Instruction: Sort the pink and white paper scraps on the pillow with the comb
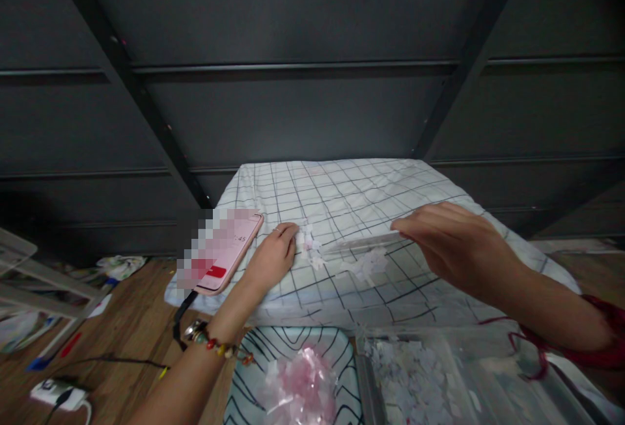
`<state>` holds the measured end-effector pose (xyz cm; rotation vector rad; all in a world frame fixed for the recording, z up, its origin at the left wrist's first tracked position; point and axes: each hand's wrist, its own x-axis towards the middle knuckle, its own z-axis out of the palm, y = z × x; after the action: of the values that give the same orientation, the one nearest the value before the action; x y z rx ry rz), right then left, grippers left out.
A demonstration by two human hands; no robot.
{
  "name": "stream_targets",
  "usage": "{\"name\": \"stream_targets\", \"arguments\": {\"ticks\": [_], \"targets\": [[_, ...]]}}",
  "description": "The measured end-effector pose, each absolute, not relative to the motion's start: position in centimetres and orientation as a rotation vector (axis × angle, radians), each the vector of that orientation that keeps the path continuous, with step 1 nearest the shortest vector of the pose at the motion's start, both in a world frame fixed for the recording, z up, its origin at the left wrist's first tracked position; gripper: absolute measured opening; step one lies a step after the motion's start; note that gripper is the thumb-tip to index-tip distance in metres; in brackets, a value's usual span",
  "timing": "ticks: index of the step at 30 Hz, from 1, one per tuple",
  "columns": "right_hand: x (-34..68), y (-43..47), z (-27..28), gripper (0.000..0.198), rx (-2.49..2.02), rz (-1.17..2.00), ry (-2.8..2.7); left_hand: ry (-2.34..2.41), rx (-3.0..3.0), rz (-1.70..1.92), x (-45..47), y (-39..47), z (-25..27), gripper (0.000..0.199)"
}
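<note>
My left hand (274, 257) rests on the checked cloth with its fingers bent and pressed together. Its fingertips are at a small strip of whitish paper-like cutouts (310, 246); whether they pinch a piece is hidden. My right hand (456, 252) is raised a little over the cloth and pinches the end of a thin, clear plastic sleeve (364, 242), seen nearly edge-on. Below that sleeve lies a loose cluster of pale cutouts (367, 266) on the cloth. A pink phone (229, 259) lies left of my left hand, its screen lit and partly blurred out.
In front of the cloth-covered table (336, 197) a patterned tray (249, 373) holds a pink and clear plastic bundle (303, 386). Beside it, a clear plastic box (463, 347) contains many pale pieces. A power strip (58, 396) with cables lies on the floor. Dark panels (293, 112) stand behind.
</note>
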<state>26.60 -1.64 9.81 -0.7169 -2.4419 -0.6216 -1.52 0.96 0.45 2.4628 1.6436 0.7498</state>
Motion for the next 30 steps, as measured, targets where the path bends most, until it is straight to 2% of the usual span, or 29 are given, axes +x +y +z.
{"name": "stream_targets", "arguments": {"ticks": [8, 11, 22, 30], "targets": [[24.9, -1.9, 9.4, 0.026, -0.603, -0.522, -2.445, 1.655, 2.439, 0.770, -1.4, 0.8, 0.7, 0.033], [25.1, -2.8, 9.9, 0.026, -0.516, -0.587, -2.424, 1.654, 2.445, 0.751, -1.3, 0.8, 0.7, 0.033], [24.3, -2.1, 9.6, 0.026, -0.583, -0.541, -2.389, 1.649, 2.439, 0.773, -1.3, 0.7, 0.7, 0.033], [24.0, -3.7, 10.6, 0.034, -0.479, -0.701, -2.445, 1.625, 2.437, 0.802, -1.3, 0.6, 0.8, 0.031]]}}
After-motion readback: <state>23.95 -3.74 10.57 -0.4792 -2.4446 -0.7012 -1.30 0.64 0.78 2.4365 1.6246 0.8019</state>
